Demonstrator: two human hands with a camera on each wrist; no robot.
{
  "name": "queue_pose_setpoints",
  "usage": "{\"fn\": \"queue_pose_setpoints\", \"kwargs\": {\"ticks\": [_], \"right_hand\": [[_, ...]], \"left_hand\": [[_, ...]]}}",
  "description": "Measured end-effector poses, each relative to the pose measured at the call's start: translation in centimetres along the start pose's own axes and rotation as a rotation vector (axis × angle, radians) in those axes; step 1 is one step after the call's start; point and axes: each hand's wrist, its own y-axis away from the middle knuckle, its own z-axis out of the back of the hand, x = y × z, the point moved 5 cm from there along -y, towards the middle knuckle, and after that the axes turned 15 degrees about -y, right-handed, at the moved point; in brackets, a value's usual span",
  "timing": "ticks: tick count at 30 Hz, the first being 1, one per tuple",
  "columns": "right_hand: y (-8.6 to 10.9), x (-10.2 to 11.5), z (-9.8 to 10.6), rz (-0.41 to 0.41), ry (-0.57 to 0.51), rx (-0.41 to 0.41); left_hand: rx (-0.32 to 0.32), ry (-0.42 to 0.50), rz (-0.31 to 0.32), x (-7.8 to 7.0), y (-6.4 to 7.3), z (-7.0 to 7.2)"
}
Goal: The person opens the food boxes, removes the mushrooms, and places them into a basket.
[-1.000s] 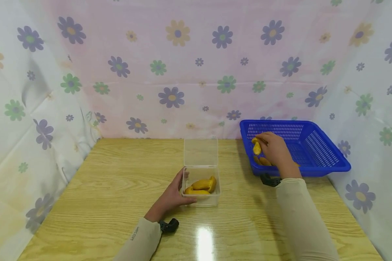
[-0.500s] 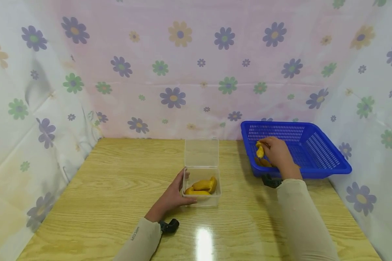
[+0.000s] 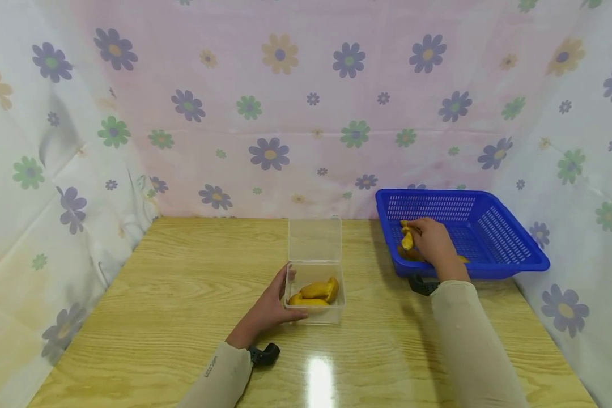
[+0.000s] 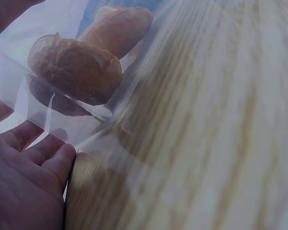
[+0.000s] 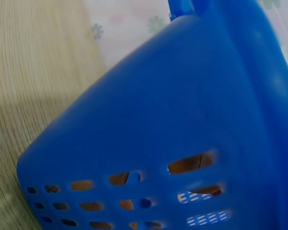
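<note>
At the near edge, a beige long sleeve (image 3: pixel 219 374) with a curved black plastic wrist mount (image 3: pixel 265 354) reached in from the left, and a second beige sleeve (image 3: pixel 474 345) from the right, over a pale yellow wood-grain tabletop (image 3: pixel 183 294) that carried a bright patch of reflected light.

A little farther in, near the middle, the left hand (image 3: pixel 267 309) gripped a clear, square plastic box (image 3: pixel 318 315) from the left, its thumb along the near wall and its other fingers round the left side. Two glossy yellow, mushroom-shaped pieces lay inside: a near piece (image 3: pixel 311 302), low against the near wall, and a far piece (image 3: pixel 318 290) just behind it. The box's clear flat lid (image 3: pixel 314 241) stood open on the far side.

At the far right stood a blue plastic basket with slotted walls (image 3: pixel 500 226). Over its near left part, the right hand (image 3: pixel 433 241) reached inside, its fingers narrowed on a small yellow mushroom-shaped piece (image 3: pixel 407 242); whether this touched the browner pieces (image 3: pixel 412 254) below could not be told. Beyond the tabletop hung a pink-and-white cloth printed with flowers (image 3: pixel 306 62).
</note>
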Motion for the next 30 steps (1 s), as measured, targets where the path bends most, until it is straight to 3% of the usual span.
{"fn": "queue_pose_setpoints", "kwargs": {"ticks": [16,26,30], "right_hand": [[-0.4,-0.3,-0.2,-0.030,0.027,0.049],[-0.4,0.1,-0.1,-0.007,0.053,0.039],[-0.3,0.1,-0.2,-0.020,0.043,0.051]], "left_hand": [[0.023,0.001,0.020,-0.2,0.0,0.1],[0.059,0.026,0.020,-3.0,1.0,1.1],[0.049,0.026,0.020,-1.8,0.6,0.6]]}}
